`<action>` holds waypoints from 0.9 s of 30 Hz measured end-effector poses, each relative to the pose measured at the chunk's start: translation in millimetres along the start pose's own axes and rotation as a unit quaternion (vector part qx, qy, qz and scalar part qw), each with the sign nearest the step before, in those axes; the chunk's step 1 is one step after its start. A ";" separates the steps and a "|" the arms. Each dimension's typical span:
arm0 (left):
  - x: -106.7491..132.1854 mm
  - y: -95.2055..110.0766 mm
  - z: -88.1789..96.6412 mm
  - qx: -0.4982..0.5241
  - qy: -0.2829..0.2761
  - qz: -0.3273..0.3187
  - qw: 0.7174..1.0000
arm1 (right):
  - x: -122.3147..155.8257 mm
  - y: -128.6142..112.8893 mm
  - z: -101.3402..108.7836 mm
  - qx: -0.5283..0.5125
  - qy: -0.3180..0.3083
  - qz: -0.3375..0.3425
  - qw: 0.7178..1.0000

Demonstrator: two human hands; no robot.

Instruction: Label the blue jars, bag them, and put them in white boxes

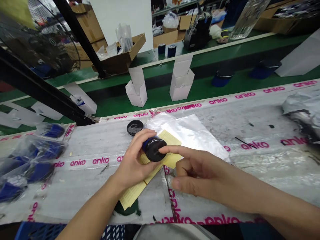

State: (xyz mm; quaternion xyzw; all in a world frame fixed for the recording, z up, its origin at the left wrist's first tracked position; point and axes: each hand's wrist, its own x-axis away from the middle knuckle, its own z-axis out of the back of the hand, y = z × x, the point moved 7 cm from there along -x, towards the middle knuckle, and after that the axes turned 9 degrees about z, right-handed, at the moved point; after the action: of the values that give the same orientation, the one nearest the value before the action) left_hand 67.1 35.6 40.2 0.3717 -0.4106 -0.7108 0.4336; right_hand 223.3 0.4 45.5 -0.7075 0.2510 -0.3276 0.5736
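My left hand [133, 163] is closed around a small blue jar with a black lid [153, 149], held just above the worktop. My right hand [197, 173] reaches in from the right; its forefinger is stretched out and its tip touches the lid, while the other fingers curl under. Under the jar lie yellow paper slips [170, 160], and one strip [131, 195] runs out below my left wrist. A clear plastic bag [192, 131] lies flat behind the jar. A loose black lid [135, 127] rests on the table just beyond my left fingers.
The worktop [250, 120] is wrapped in plastic with pink "anko" tape. Bagged blue items [30, 160] pile at the left. Two open white cartons [137, 88] [181, 80] stand on the green conveyor [212, 90] behind. Crumpled silver wrap [303, 108] lies far right. A black frame [40, 90] slants at left.
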 end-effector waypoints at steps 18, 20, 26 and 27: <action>5.5 15.4 44.2 0.093 0.147 -0.023 0.984 | -2.4 -23.1 76.3 0.207 0.290 0.123 0.926; 5.9 10.6 66.8 0.141 0.228 -0.020 0.963 | -4.6 -22.5 98.4 0.324 0.322 0.120 0.882; -3.2 -38.6 97.0 0.074 0.311 0.143 0.937 | -25.0 -0.3 116.8 0.528 0.258 0.070 0.806; -5.6 -45.5 96.2 0.049 0.290 0.165 0.941 | -27.0 2.0 114.8 0.529 0.248 0.074 0.808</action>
State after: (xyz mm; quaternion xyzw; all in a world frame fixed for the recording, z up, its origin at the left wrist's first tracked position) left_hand -30.2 79.0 37.1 0.5096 -0.3565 -0.4697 0.6266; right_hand 291.8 94.1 24.2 -0.1686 0.2238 -0.5307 0.7999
